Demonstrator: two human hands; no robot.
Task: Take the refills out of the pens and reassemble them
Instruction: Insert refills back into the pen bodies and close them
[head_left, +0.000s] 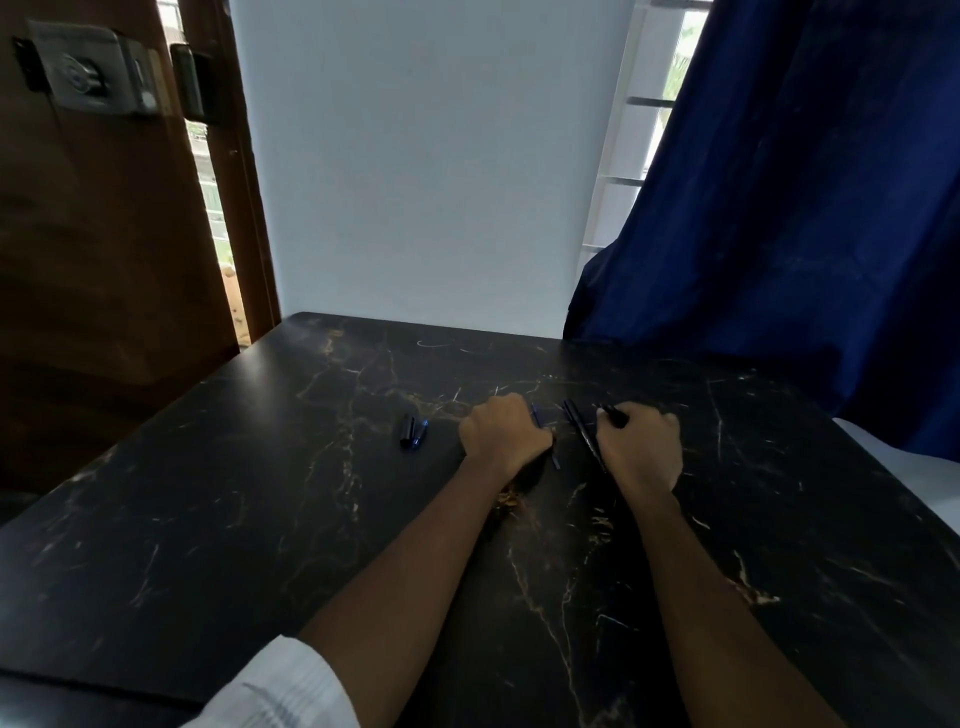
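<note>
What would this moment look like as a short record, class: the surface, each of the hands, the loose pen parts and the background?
surface: dark marbled table
left hand: fingers curled, resting on the table; unclear whether it grips the blue piece beside it
right hand: holds a black pen part
between hands: dark pen lying on the table
left of hands: two short pen pieces, side by side
background: blue curtain at right
</note>
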